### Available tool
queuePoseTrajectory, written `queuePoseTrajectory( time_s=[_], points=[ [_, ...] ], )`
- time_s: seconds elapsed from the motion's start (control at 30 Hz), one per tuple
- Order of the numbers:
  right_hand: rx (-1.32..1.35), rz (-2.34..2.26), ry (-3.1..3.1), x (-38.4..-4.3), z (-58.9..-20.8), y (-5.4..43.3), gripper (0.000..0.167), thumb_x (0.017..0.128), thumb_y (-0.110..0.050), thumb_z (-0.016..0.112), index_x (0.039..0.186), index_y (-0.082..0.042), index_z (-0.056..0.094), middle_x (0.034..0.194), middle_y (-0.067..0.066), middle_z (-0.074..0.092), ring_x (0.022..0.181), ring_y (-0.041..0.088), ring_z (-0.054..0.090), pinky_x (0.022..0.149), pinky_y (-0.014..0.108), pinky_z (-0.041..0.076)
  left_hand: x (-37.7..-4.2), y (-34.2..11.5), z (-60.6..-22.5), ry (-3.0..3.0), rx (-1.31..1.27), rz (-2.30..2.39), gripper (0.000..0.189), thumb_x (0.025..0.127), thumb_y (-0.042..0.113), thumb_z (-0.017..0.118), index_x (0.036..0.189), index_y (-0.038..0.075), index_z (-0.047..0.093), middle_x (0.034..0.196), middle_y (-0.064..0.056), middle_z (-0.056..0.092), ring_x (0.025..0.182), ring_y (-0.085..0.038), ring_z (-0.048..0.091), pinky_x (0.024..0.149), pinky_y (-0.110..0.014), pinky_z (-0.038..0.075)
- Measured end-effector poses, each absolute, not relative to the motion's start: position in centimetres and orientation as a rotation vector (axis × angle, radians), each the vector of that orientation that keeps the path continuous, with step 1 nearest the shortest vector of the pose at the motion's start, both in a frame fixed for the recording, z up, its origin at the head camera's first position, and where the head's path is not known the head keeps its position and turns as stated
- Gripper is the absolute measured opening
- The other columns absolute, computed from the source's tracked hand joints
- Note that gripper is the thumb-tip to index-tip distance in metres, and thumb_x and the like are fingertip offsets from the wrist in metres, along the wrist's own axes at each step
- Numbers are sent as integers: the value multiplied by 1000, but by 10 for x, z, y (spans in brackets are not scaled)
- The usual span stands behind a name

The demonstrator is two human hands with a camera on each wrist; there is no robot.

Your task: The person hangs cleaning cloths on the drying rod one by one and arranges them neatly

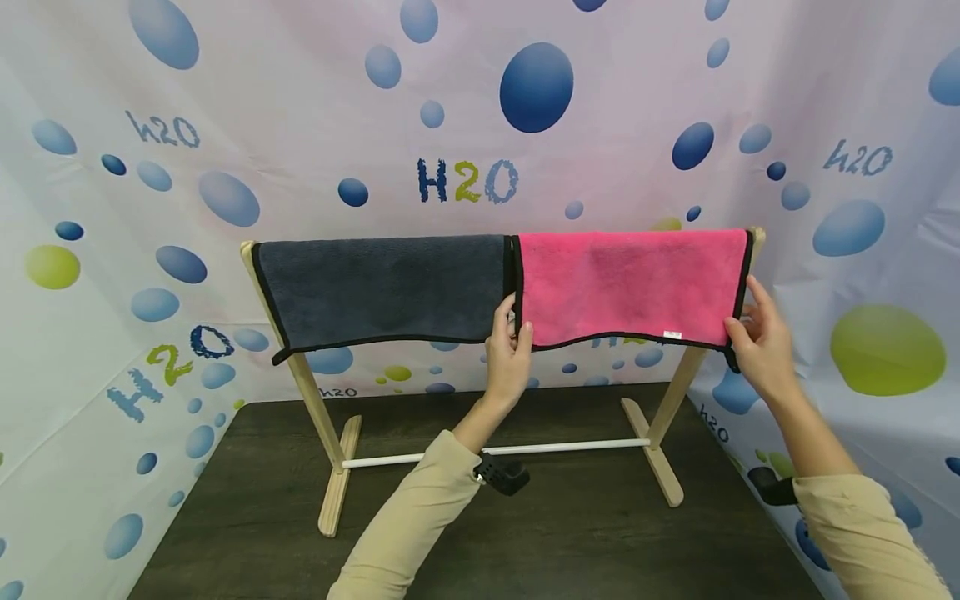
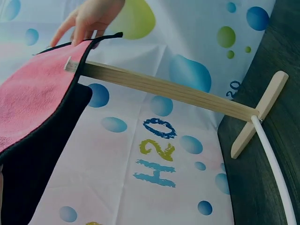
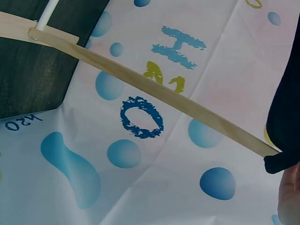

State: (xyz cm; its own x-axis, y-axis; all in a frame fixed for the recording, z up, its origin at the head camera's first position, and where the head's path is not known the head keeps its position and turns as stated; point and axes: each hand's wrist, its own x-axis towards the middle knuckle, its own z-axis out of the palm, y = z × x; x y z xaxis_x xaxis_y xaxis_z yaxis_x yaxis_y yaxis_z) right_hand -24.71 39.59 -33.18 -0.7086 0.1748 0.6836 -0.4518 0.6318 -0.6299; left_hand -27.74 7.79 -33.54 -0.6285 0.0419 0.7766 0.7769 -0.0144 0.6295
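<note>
A pink towel (image 1: pixel 630 283) with black edging hangs over the top of a wooden rack (image 1: pixel 318 412), on its right half. Beside it on the left hangs a dark grey towel (image 1: pixel 382 292), also edged in black. My left hand (image 1: pixel 508 362) pinches the pink towel's left edge near the lower corner, where the two towels meet. At the opposite edge, my right hand (image 1: pixel 767 342) pinches the lower right part, thumb in front. The left wrist view shows this right hand (image 2: pixel 96 18) at the pink towel's edge. Only part of the right hand (image 3: pixel 288 201) enters the right wrist view.
The rack's wooden feet (image 1: pixel 652 450) stand on a dark tabletop (image 1: pixel 585 533), joined low down by a white rod (image 1: pixel 570 447). Behind and around hangs a pale backdrop (image 1: pixel 300 108) with blue and green spots and H2O lettering.
</note>
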Motion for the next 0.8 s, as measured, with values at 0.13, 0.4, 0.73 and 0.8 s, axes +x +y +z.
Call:
queuePoseTrajectory(
  time_s=[0.13, 0.4, 0.73, 0.8],
  points=[
    [212, 1084, -2100, -247, -339, 397, 60, 89, 8, 45, 144, -1, 22, 92, -25, 50, 68, -13, 53, 61, 3, 41, -280, 77, -333, -1698, -826, -1676, 38, 91, -9, 41, 128, -12, 35, 53, -9, 37, 44, -1, 27, 42, -17, 25],
    [238, 1145, -2059, -240, -340, 389, 61, 86, 12, 46, 142, 4, 22, 86, -25, 52, 67, -15, 53, 61, 2, 40, -281, 74, -330, -1734, -817, -1756, 41, 92, -8, 40, 132, -8, 32, 56, -6, 37, 43, -2, 27, 42, -16, 25],
    [342, 1464, -1904, -233, -353, 386, 64, 86, 16, 44, 142, 7, 15, 85, -16, 60, 67, -7, 60, 63, 6, 46, -299, 74, -360, -1723, -881, -1886, 50, 94, -2, 43, 140, 3, 25, 79, -28, 58, 59, -34, 60, 64, -29, 55],
    [376, 1585, -1830, -236, -360, 392, 65, 86, 16, 44, 143, 5, 14, 85, -11, 61, 66, -3, 61, 64, 8, 48, -304, 75, -367, -1720, -889, -1868, 50, 94, -1, 44, 140, 4, 25, 77, -26, 57, 62, -34, 63, 64, -29, 55]
  ],
)
